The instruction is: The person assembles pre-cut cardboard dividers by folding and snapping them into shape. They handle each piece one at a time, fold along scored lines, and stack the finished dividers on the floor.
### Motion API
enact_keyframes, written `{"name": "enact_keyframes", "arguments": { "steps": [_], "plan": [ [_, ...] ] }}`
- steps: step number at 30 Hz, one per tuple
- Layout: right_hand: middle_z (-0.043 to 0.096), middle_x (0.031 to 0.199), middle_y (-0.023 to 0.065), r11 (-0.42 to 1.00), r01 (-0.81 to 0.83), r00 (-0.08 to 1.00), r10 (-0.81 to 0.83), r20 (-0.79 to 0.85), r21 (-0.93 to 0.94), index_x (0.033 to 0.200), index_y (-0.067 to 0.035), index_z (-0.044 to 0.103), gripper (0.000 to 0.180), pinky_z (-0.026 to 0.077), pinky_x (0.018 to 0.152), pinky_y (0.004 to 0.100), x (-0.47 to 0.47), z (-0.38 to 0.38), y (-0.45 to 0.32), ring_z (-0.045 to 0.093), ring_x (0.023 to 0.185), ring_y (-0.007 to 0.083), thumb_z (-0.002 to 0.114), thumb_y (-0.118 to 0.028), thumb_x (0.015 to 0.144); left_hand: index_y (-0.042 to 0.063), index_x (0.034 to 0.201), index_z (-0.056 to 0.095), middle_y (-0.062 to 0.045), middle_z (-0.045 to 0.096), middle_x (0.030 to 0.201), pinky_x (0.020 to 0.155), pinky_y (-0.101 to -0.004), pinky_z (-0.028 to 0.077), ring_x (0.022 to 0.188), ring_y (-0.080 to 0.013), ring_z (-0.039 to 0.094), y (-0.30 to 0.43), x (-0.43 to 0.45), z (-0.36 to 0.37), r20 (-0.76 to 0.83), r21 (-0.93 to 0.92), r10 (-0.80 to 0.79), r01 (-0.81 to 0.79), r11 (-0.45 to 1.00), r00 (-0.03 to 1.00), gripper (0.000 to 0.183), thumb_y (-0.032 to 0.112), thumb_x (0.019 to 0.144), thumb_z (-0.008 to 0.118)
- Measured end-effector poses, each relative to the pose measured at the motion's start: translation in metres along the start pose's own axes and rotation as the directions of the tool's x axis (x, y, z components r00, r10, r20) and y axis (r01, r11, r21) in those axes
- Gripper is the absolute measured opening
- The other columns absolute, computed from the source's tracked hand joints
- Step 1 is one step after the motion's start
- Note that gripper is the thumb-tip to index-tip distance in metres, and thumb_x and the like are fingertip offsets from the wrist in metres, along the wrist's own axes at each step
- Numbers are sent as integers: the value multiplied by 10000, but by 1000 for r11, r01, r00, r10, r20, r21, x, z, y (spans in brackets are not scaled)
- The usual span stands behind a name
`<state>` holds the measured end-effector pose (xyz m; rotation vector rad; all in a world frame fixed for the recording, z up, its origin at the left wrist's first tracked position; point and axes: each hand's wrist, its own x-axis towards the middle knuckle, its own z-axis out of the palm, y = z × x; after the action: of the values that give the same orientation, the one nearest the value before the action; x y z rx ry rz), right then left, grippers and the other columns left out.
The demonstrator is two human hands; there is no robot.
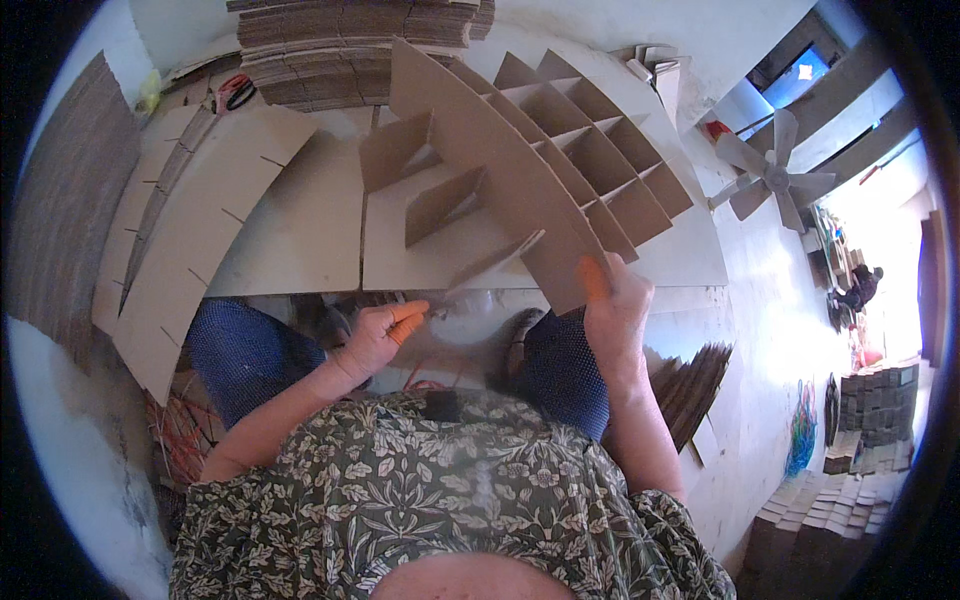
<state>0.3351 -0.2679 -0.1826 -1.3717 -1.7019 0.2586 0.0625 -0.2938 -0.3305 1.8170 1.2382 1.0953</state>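
My right hand, an orange cover on a finger, grips the near end of a long cardboard strip. That strip stands on edge, slanting across the table, and belongs to a cardboard divider grid whose square cells lie to its right. Shorter cross pieces jut out from its left side. Above my lap, in front of the table edge, my left hand has its fingers drawn together, two of them in orange covers. I see nothing held in it.
Slotted cardboard strips lie at the table's left, with red-handled scissors at their far end. Cardboard stacks stand at the back and far left. A fan is at right; a person is farther off.
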Motion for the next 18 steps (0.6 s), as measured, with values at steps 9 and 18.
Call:
{"name": "enact_keyframes", "arguments": {
  "steps": [9,18],
  "plan": [
    [627,741,238,999,46,994,-45,100,-4,1152,-55,590,321,509,614,416,-9,7,28,628,686,397,643,-92,837,28,1065,670,-159,695,949,707,-284,528,795,-221,689,3,3,-1,-55,19,90,-89,996,994,219,63,851,649],
    [646,850,190,938,243,916,-138,376,-249,1433,-163,305,690,513,624,473,11,-10,-2,631,719,388,550,-13,805,31,1080,666,-149,694,867,658,-278,522,725,-200,672,2,7,-7,-60,-34,-21,19,999,998,235,63,848,652]
  ]
}}
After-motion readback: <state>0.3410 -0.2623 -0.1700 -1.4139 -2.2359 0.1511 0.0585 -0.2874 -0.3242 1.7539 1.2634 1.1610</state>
